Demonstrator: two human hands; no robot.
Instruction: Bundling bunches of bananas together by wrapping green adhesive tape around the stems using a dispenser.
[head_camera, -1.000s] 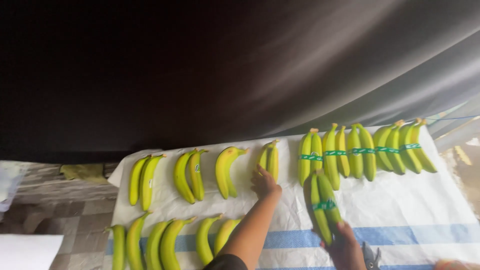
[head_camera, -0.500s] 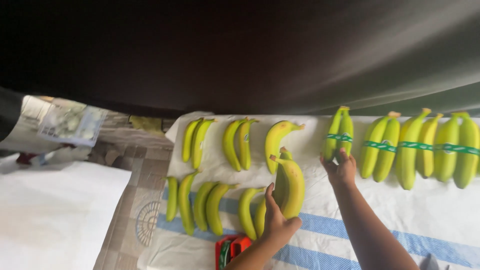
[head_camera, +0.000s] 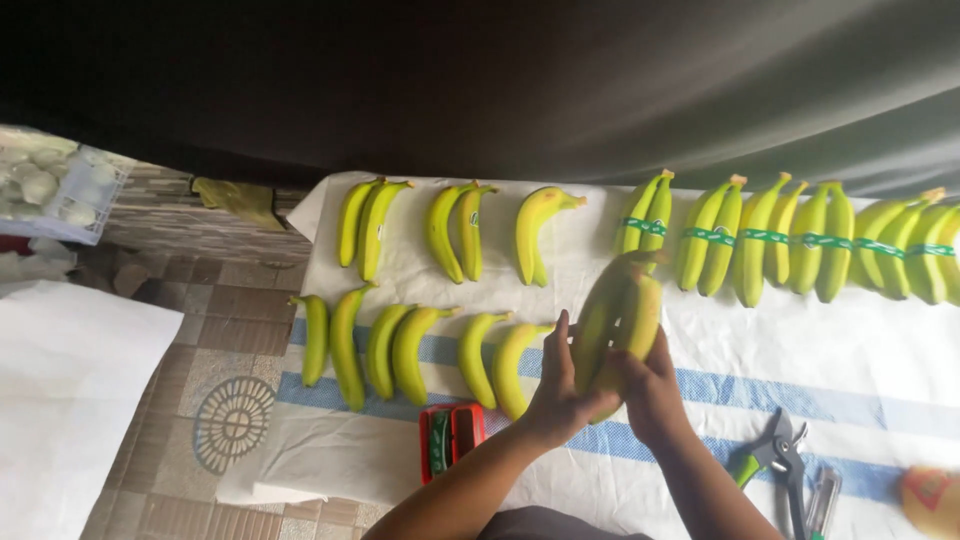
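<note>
Both my hands hold a pair of green-yellow bananas (head_camera: 618, 318) above a white cloth with blue stripes (head_camera: 780, 350). My left hand (head_camera: 556, 385) grips the pair's lower left side. My right hand (head_camera: 648, 385) grips its lower right side. Further banana pairs lie in a back row (head_camera: 455, 228) and a front row (head_camera: 400, 345) on the cloth. Several banded pairs with green tape (head_camera: 760, 238) lie at the back right.
A red and green tape dispenser (head_camera: 450, 440) lies by my left forearm. Green-handled pruning shears (head_camera: 782, 462) and a peeler (head_camera: 825, 500) lie at the right front. A white sheet (head_camera: 70, 400) covers the tiled floor (head_camera: 200, 350) at left. A dark curtain (head_camera: 500, 80) hangs behind.
My right hand left the banded pair in the back row and joined my left hand on the banana pair, which now stands lifted between both hands. The camera shifted.
</note>
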